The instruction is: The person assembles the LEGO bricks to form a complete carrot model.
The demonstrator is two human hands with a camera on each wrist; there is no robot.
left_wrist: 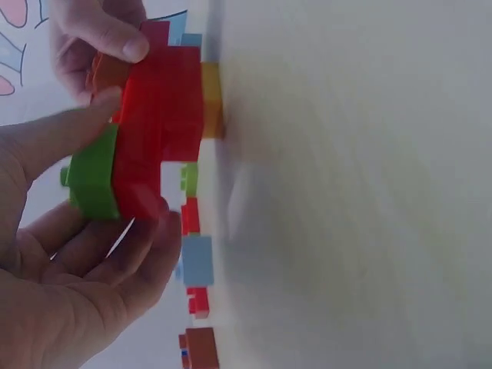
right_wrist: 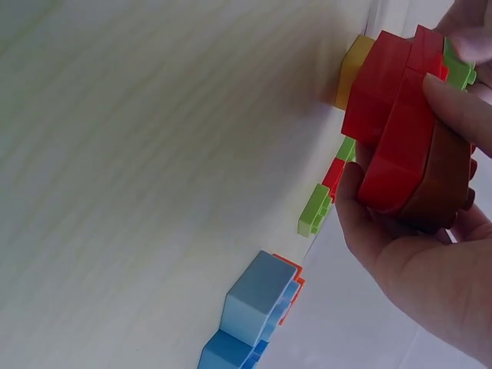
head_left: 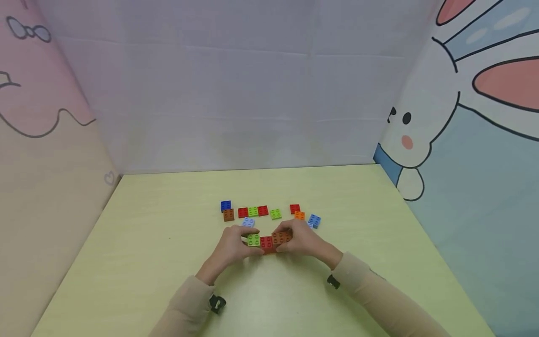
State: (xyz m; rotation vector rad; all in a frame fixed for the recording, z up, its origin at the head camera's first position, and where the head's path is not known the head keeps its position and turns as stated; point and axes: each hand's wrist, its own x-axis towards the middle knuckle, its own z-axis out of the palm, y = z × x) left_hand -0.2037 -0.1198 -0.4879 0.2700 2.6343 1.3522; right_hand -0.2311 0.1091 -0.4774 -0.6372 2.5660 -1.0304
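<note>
Both hands hold one stack of toy building bricks low over the table's middle. My left hand point(head_left: 233, 243) grips its left end, thumb on the near side and fingers behind, around a light green brick point(head_left: 253, 240). At the right end, my right hand point(head_left: 305, 239) grips a brown brick point(head_left: 280, 238) and the red layer under it. A patch of red studs point(head_left: 266, 243) shows between green and brown. Seen from the side in the left wrist view, a smaller red brick point(left_wrist: 183, 104) sits beneath the long red one, with a yellow brick point(left_wrist: 211, 100) at the bottom.
Behind the hands lie loose bricks: blue point(head_left: 225, 205) and brown point(head_left: 229, 215) at left, a red and green row point(head_left: 252, 211), a green brick point(head_left: 275, 214), a pale blue one point(head_left: 248, 222), and red point(head_left: 294, 208), orange point(head_left: 299, 215) and blue point(head_left: 314, 221) at right.
</note>
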